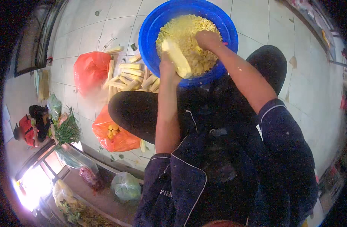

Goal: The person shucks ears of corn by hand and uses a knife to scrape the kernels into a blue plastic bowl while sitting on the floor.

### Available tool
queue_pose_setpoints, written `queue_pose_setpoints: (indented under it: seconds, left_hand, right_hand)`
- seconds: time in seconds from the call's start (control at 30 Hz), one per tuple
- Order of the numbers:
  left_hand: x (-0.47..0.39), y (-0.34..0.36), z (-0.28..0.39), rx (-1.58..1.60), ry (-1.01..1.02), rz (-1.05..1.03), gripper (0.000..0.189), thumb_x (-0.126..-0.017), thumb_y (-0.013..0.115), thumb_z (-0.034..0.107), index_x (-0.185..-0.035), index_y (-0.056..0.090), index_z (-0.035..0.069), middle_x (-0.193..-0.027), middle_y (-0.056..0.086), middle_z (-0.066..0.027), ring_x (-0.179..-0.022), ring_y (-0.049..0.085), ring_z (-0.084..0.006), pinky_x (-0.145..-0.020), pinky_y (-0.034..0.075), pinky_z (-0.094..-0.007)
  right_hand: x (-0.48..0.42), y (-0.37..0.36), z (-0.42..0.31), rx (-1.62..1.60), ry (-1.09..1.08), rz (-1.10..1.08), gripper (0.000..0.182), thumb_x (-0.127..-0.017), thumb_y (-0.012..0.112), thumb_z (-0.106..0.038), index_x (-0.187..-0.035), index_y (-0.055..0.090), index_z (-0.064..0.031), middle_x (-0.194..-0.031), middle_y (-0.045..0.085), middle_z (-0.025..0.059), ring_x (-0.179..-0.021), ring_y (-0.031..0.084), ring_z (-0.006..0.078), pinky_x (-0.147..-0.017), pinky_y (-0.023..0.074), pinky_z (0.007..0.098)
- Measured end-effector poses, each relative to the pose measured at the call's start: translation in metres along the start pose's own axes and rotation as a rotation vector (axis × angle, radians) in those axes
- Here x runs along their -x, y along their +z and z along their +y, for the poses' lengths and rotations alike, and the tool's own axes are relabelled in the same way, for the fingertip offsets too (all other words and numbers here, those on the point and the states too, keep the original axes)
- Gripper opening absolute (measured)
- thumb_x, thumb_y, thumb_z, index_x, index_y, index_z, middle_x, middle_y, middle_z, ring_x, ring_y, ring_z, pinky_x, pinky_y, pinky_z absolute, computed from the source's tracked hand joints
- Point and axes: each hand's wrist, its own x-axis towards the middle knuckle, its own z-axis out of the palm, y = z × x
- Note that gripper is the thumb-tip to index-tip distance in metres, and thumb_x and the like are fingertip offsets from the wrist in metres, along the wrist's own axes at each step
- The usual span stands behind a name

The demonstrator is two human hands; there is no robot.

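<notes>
My left hand (169, 66) grips a thick pale-yellow corn cob (177, 58), tilted over the blue plastic basin (149, 37). Cut corn kernels and mushy yellow scrapings (187, 24) fill the middle of the basin. My right hand (208, 40) is curled into a fist low over the scrapings, to the right of the cob and apart from it. A small red piece (225, 43) shows beside that wrist; whether it belongs to something in the fist is hidden. The basin sits on the tiled floor in front of my folded legs.
Several stripped corn cobs (131, 75) lie heaped left of the basin, beside a red plastic bag (91, 69). An orange bag (116, 140) with yellow pieces inside rests by my knee. Farther left are green stalks (67, 127), a person (30, 127) and a tied bag (125, 185).
</notes>
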Motion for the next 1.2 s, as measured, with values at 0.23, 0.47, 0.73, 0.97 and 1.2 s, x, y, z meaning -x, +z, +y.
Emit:
queue_pose_setpoints:
  seconds: [0.23,0.47,0.73,0.97,1.2]
  left_hand:
    - [-0.052,-0.037,0.02,0.143,0.114,0.063,0.052,-0.095,0.026,0.051,-0.119,0.047,0.011,-0.106,0.057,-0.012,-0.091,0.059,-0.0304,-0.074,0.052,-0.0466]
    - [-0.066,-0.045,0.011,0.359,0.13,0.09,0.039,-0.095,0.034,0.045,-0.108,0.052,0.013,-0.101,0.059,-0.0103,-0.087,0.059,-0.0288,-0.072,0.051,-0.0466]
    - [-0.063,-0.042,0.006,0.266,0.128,0.009,0.037,-0.095,0.036,0.044,-0.103,0.055,0.014,-0.095,0.059,-0.0061,-0.083,0.059,-0.0253,-0.07,0.052,-0.0435]
    - [-0.046,-0.03,0.001,0.26,0.026,-0.111,0.045,-0.099,0.026,0.042,-0.12,0.047,0.008,-0.101,0.059,-0.0103,-0.087,0.06,-0.0264,-0.074,0.052,-0.0433]
    - [-0.014,-0.003,0.001,0.095,-0.082,-0.033,0.046,-0.098,0.025,0.043,-0.119,0.048,0.009,-0.102,0.059,-0.0104,-0.087,0.061,-0.0259,-0.073,0.052,-0.0431]
  right_hand:
    - [0.021,-0.013,-0.058,-0.113,-0.439,0.188,0.015,-0.076,0.057,-0.018,-0.083,0.066,-0.0085,-0.08,0.064,0.0202,-0.078,0.064,0.0354,-0.069,0.0504,0.0462]
    - [0.054,-0.024,-0.083,-0.11,-0.49,0.158,0.015,-0.077,0.055,-0.021,-0.081,0.066,-0.0108,-0.076,0.064,0.0182,-0.073,0.064,0.0354,-0.068,0.0504,0.0465]
    - [0.036,-0.007,-0.077,-0.036,-0.389,0.088,0.018,-0.077,0.053,-0.018,-0.086,0.068,-0.0113,-0.079,0.066,0.0187,-0.077,0.065,0.0345,-0.071,0.0513,0.0463]
    - [0.028,-0.006,-0.066,0.025,-0.44,0.095,0.019,-0.077,0.054,-0.018,-0.085,0.068,-0.0073,-0.082,0.066,0.0195,-0.079,0.066,0.0345,-0.071,0.052,0.045]
    - [0.006,0.0,-0.044,-0.091,-0.315,0.086,0.027,-0.08,0.051,-0.024,-0.089,0.069,-0.0056,-0.086,0.066,0.0202,-0.078,0.066,0.0341,-0.07,0.0524,0.0437]
